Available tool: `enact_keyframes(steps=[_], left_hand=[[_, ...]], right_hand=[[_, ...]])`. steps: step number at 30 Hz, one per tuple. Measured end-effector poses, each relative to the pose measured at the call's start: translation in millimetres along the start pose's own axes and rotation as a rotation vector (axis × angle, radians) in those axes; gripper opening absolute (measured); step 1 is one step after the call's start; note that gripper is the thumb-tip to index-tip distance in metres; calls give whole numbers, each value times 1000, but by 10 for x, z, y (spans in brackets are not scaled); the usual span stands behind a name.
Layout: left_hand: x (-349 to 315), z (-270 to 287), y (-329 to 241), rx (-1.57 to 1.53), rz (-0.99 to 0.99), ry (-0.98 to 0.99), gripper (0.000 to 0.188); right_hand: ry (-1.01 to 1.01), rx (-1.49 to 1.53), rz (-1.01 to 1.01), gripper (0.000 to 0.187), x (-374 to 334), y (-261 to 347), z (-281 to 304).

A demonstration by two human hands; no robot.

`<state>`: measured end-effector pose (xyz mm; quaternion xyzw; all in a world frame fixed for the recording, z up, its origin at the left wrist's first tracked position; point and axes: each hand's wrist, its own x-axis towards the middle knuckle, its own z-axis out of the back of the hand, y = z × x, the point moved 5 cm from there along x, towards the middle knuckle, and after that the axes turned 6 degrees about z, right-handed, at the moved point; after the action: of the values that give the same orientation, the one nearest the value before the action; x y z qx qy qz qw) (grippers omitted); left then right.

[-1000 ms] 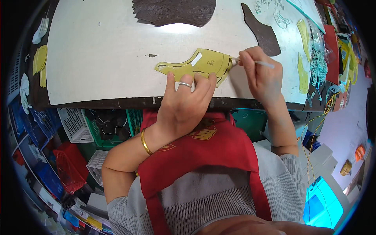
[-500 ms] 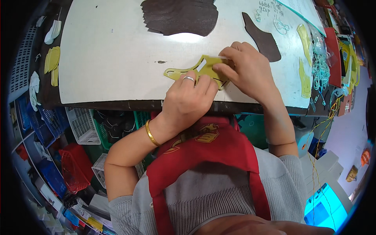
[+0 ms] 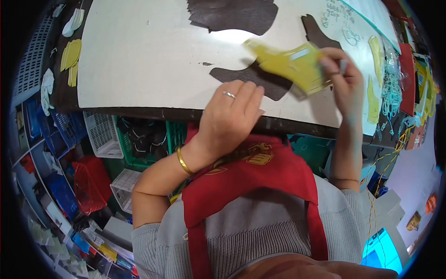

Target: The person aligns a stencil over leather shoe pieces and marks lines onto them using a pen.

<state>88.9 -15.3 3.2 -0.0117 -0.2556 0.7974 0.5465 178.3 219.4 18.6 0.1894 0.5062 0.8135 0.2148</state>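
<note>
A yellow pattern template (image 3: 301,67) with cut-out slots is held up and tilted in my right hand (image 3: 344,86), its far end smeared by motion. A small greyish tip (image 3: 343,66) shows between that hand's fingers, too little to name. Below the template a dark brown leather piece (image 3: 232,74) lies flat on the white tabletop, partly covered from view. My left hand (image 3: 232,107), with a ring and a gold bangle, rests at the near edge of this piece. Its fingers lie close together over the edge, and nothing shows in them.
A stack of brown leather pieces (image 3: 234,16) lies at the far middle of the table (image 3: 134,65). Another brown piece (image 3: 318,32) is at the right, with yellow templates (image 3: 373,100) and a tangle of cord (image 3: 392,86) beyond. Baskets (image 3: 100,135) stand below the front edge.
My right hand has lifted the yellow template off the table and moved right, uncovering the leather piece beneath. My left hand no longer presses the template. The view has shifted slightly.
</note>
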Motion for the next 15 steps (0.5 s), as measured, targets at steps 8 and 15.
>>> enact_keyframes(steps=[8, 15], left_hand=[[-190, 13, 23, -20, 103, -58, 60], [-203, -17, 55, -59, 119, -47, 54]], right_hand=[[268, -222, 80, 24, 104, -35, -699], [279, -318, 38, 22, 89, 37, -731]])
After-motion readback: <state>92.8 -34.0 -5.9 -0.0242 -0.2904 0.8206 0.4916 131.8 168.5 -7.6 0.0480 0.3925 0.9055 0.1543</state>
